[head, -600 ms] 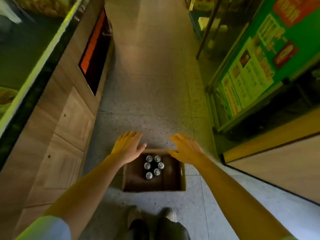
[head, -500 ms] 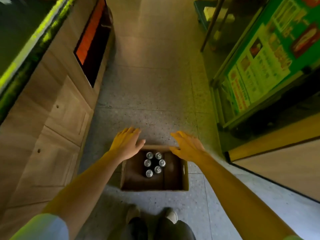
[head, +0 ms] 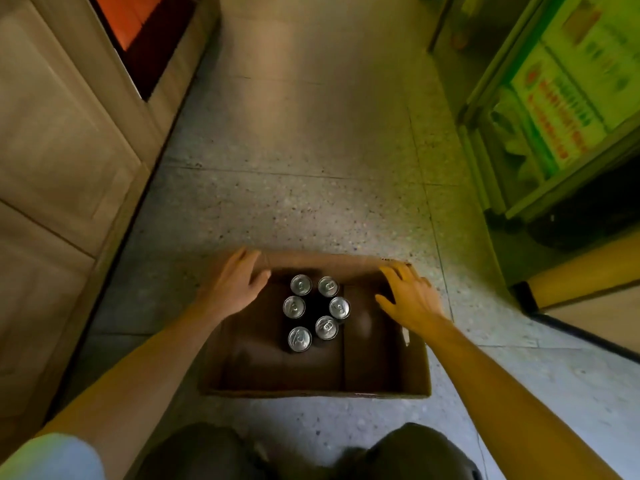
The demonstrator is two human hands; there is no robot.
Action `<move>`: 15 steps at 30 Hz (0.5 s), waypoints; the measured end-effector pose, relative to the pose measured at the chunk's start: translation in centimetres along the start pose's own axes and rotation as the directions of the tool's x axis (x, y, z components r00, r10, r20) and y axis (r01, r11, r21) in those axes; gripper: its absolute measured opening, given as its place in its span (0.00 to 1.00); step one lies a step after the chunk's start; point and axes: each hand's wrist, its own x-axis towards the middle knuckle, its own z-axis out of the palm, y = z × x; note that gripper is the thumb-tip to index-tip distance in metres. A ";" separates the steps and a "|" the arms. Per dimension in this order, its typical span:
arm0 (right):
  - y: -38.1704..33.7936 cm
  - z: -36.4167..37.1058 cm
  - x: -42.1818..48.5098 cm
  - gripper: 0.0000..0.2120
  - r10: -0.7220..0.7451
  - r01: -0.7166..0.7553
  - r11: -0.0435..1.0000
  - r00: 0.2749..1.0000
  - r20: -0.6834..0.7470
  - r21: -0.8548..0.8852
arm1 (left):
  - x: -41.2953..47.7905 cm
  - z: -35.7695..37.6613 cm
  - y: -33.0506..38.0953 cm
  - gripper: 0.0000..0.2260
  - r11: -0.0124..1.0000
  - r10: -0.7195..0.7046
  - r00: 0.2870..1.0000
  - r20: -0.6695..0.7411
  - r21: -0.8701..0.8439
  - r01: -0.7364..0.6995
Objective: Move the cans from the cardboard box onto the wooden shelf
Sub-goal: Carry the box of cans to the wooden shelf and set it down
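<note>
While both hands hover over the far half of the cardboard box [head: 420, 368], neither one grips anything: the left hand [head: 233, 289] and the right hand [head: 410, 299] are spread, fingers loose, well apart from each other. The box stands open on the speckled floor [head: 294, 209], directly ahead of the person's knees. Six cans [head: 313, 311] stand upright inside it, silver lids up, grouped in a loose ring near the far wall, with the near half of the box bare.

The cans lie between the two hands and slightly nearer the person than the fingertips. The left hand's thumb is just beside the far-left can [head: 300, 284]; the right hand is a little farther from the far-right can [head: 339, 307]. Each can's long axis is vertical, so a grasp should probably come from the side, around the body. No cans have been lifted yet. The wooden shelf cannot be identified with certainty; wooden panels [head: 62, 140] stand to the left.
</note>
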 end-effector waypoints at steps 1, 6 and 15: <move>0.5 1.5 0.3 0.33 0.020 -0.020 1.000 1.000 -0.003 -0.003 | 0.4 1.4 -1.1 0.21 1.000 -0.014 1.000 0.000 0.008 0.014; 2.5 6.4 0.5 0.32 0.046 -0.053 0.996 0.994 -0.103 -0.068 | 0.9 5.7 -4.7 0.20 0.987 0.034 0.992 -0.119 0.157 -0.015; 4.1 8.8 0.2 0.33 0.200 -0.185 0.979 0.943 -0.267 0.079 | 1.1 6.9 -7.0 0.21 0.994 -0.098 0.958 -0.271 0.009 0.105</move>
